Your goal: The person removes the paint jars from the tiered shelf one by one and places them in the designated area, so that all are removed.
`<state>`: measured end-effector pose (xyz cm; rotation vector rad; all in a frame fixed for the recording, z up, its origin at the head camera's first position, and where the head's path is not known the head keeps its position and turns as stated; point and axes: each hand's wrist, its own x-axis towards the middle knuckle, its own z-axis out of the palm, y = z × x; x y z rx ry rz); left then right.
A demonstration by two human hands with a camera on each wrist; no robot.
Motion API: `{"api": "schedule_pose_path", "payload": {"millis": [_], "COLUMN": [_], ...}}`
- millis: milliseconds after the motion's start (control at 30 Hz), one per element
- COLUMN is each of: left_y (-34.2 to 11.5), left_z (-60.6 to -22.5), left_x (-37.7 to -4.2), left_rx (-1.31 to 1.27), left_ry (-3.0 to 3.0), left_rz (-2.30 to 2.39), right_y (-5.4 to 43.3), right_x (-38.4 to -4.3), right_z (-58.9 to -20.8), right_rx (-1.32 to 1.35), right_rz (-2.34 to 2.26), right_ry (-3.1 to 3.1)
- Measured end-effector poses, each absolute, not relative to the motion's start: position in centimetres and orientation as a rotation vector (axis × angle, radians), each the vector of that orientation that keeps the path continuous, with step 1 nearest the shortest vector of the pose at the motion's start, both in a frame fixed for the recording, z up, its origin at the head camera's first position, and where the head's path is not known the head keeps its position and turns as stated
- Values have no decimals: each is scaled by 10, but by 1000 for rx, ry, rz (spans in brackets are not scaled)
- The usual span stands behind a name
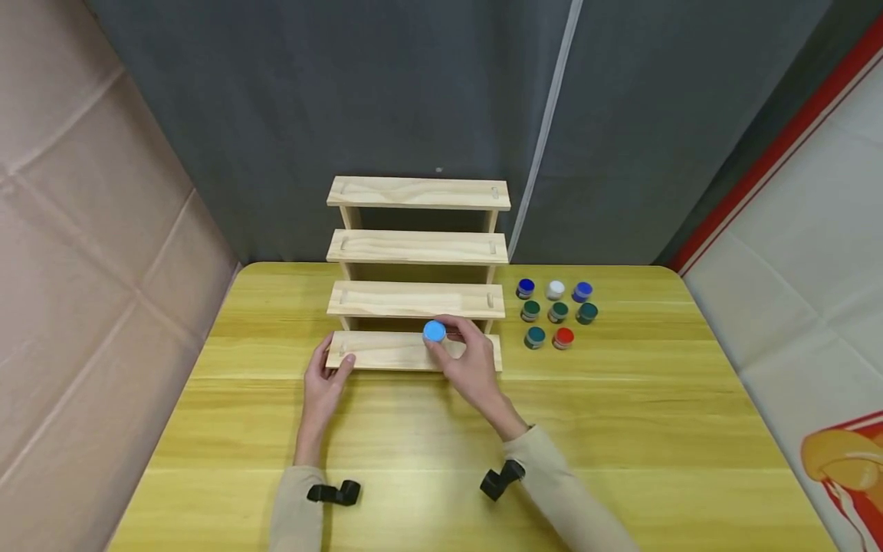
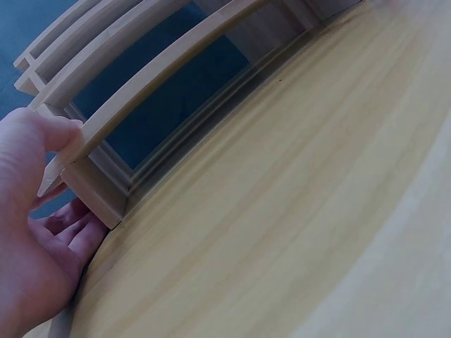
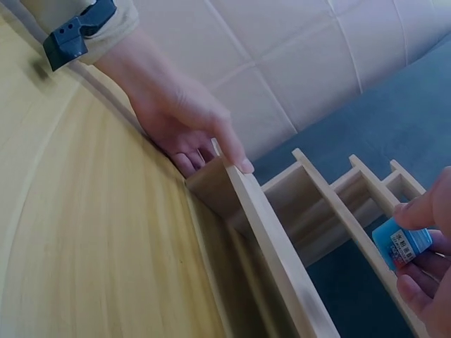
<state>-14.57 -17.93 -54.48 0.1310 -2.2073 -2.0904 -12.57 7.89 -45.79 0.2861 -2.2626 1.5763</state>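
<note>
A four-step wooden rack (image 1: 416,245) stands at the back of the table. My left hand (image 1: 326,387) grips the left end of its lowest step, thumb on top and fingers around the side; the left wrist view shows these fingers (image 2: 74,229) below the board. Between thumb and fingers, my right hand (image 1: 474,366) pinches a small paint jar with a light blue lid (image 1: 434,331), over the lowest step. In the right wrist view, a printed label with a barcode shows on this jar (image 3: 400,244). Whether the jar touches the wood I cannot tell.
Right of the rack stand several similar jars in loose rows, among them a white-lidded jar (image 1: 555,290), a red-lidded jar (image 1: 562,338) and a dark green-lidded jar (image 1: 558,311). A dark grey curtain (image 1: 331,92) hangs close behind the rack. Black camera mounts sit on both sleeves.
</note>
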Motion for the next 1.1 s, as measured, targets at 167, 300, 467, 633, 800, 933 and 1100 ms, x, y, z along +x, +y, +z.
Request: {"api": "schedule_pose_path", "payload": {"millis": [167,300,467,633,800,933,1100], "left_y": [-180,-179,-180,-180,-179,-179,-180], "left_z": [-545,-546,-545,-545,-544,-543,-543], "left_x": [-146,-146,-145,-144,-144,-144,-143], "left_rx": [135,130,109,98,103,109,105], "left_ry": [-2216,-2205,-2208,-2204,-2200,-2198,-2194], "left_rz": [-2100,-2102,-2110,-2126,-2133,-2133,-2138], "right_y": [85,93,106,119,134,148,174], "right_x": [-112,-105,-107,-110,-111,-116,-126], "right_z": [-428,-415,-415,-417,-418,-426,-449], "right_rx": [227,175,157,156,91,30,-53], "right_rz": [1586,1588,1530,1486,1481,1458,1441], "right_ry": [-2212,-2195,-2133,-2049,-2002,-1982,-1952]}}
